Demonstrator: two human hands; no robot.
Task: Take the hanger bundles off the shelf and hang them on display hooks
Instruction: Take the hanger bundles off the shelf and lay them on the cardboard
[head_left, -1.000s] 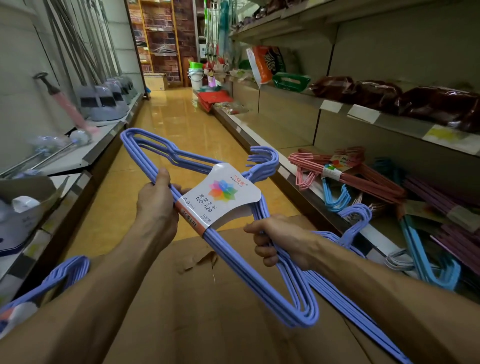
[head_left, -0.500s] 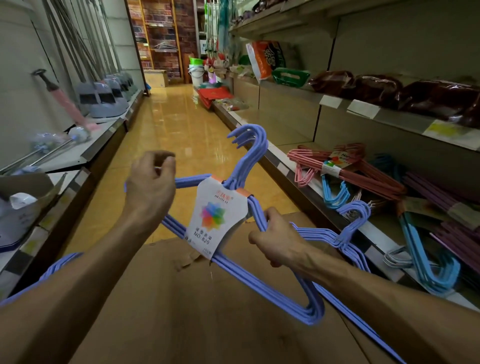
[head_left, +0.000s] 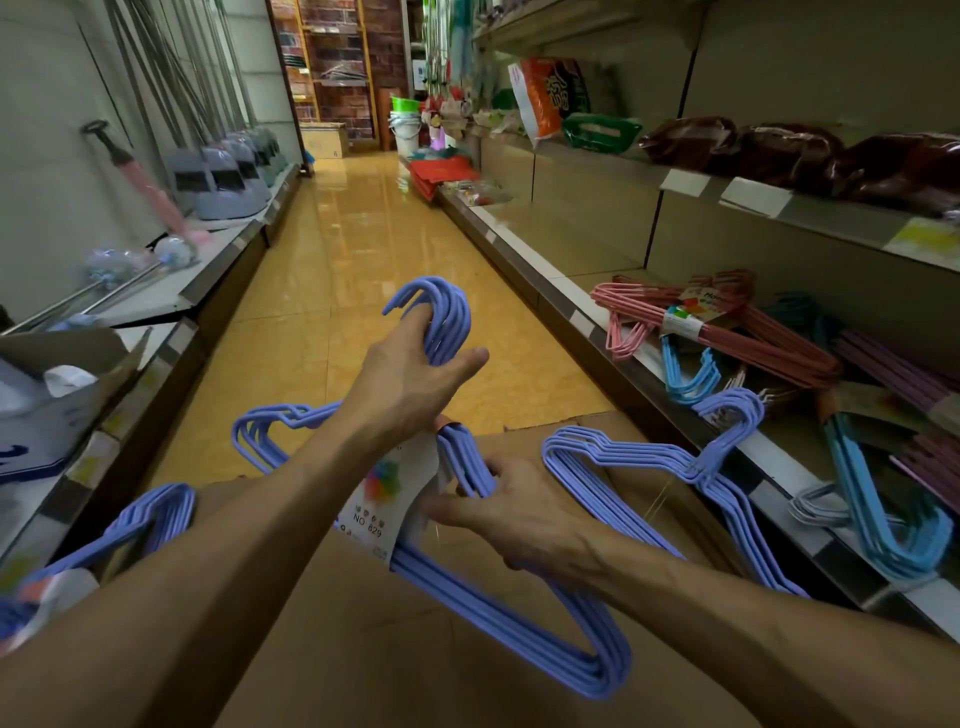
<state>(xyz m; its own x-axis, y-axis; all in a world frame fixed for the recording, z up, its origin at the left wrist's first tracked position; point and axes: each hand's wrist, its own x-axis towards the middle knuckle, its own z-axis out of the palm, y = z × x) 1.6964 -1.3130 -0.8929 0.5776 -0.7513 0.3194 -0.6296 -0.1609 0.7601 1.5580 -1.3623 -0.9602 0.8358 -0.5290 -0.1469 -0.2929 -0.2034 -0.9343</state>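
purple hanger bundle (head_left: 498, 613) is held in both hands above a cardboard box (head_left: 363, 649) | its hooks (head_left: 447, 312) are curled around by the left hand (head_left: 410, 384) fingers | its neck, beside the paper label (head_left: 384, 493), is pinched by the right hand (head_left: 514, 514) fingertips | pink hanger bundle (head_left: 727, 332) is seen on the shelf (head_left: 587, 306) beyond the right fingers

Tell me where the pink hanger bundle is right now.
In the head view, the pink hanger bundle lies on the lower right-hand shelf, just above the light blue hangers and beyond the right hand.
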